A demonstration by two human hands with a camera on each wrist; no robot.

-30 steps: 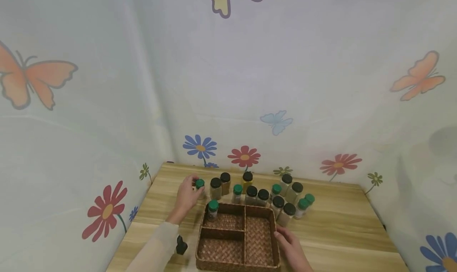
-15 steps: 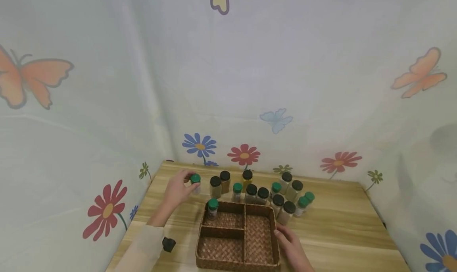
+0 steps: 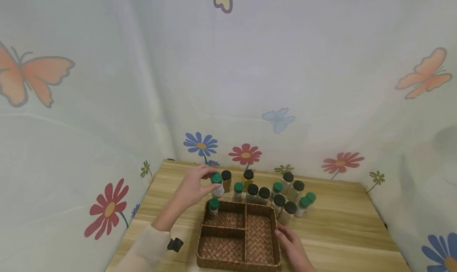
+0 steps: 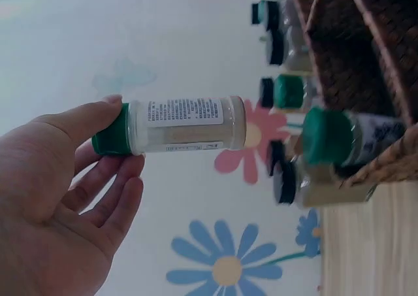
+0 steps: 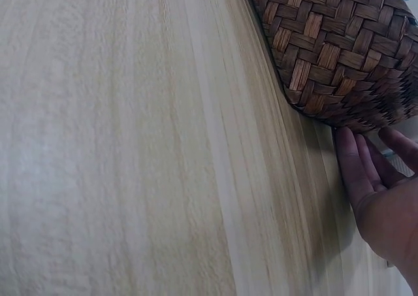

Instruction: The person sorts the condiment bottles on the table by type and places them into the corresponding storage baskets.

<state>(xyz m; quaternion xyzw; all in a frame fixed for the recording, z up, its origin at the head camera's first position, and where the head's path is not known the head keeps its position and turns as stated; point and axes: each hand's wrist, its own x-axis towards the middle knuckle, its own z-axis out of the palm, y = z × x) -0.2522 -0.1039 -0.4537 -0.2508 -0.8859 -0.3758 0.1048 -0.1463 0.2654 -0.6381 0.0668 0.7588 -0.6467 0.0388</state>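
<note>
My left hand point(image 3: 191, 188) pinches a spice jar point(image 3: 218, 190) by its green cap and holds it up just behind the woven basket. In the left wrist view this jar point(image 4: 189, 123) is clear, with a printed label and pale contents. Thumb and fingers of the left hand point(image 4: 72, 198) sit around the cap. Another green-capped jar point(image 3: 213, 209) stands in the back left compartment of the brown basket point(image 3: 245, 234), which has three compartments. The right hand point(image 3: 292, 248) touches the basket's right side; in the right wrist view, its extended fingers point(image 5: 356, 162) meet the woven wall.
Behind the basket stand several jars, among them a green-capped jar point(image 3: 238, 191), a yellow jar point(image 3: 248, 180) and a brown jar point(image 3: 226, 182) with black caps. More jars point(image 3: 287, 212) cluster at the back right of the wooden table point(image 3: 339, 224). A flower-printed curtain point(image 3: 228, 85) surrounds it.
My left hand first drew the green-capped jar leftward, then carried it up and right, in front of a black-capped jar that it now hides. The right hand stays against the basket.
</note>
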